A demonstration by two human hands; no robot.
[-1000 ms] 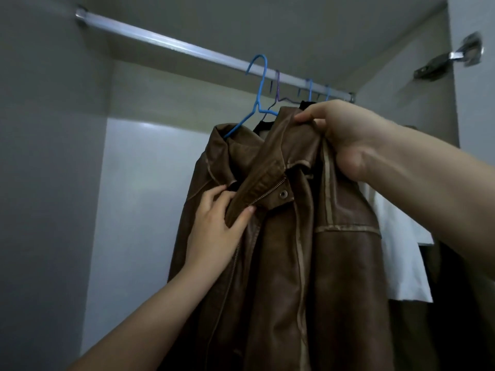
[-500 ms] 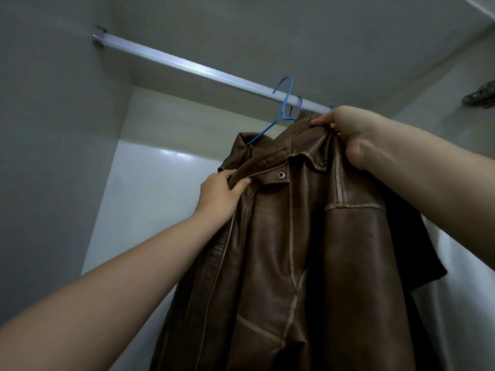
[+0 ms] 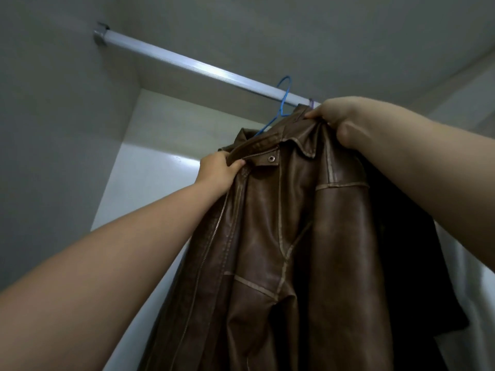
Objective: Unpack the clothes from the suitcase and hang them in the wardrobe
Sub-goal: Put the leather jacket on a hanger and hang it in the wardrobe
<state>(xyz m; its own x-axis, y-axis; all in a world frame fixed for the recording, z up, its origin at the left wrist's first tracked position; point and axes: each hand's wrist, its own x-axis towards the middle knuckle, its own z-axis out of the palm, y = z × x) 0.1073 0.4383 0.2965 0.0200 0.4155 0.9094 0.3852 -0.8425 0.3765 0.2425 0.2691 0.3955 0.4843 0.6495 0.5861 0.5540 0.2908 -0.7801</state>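
Since a second ago you have lifted the jacket (image 3: 289,236) closer to the rail (image 3: 203,72), and your view has tipped upward, so the white garment that hung to the right has dropped out of sight. Nearest you, both bare forearms reach up and forward into the wardrobe. Your left hand (image 3: 218,171) pinches the zip-side front edge of the brown leather jacket just under the collar, thumb on the outside beside the metal snap (image 3: 271,158). Your right hand (image 3: 338,120), higher and further in, has its fingers curled over the top of the collar and shoulder, gripping the jacket there. Between your hands the jacket hangs down in folds, filling the space below your right wrist. Behind it, under your right forearm, a dark garment (image 3: 417,263) hangs close against it. Just left of your right hand's fingertips, the blue hanger (image 3: 281,108) rises out of the collar, its hook at the rail; whether it rests on it you cannot tell. A purple hook (image 3: 311,103) shows just above your right fingertips. Beyond your left hand is the pale back wall (image 3: 150,167).
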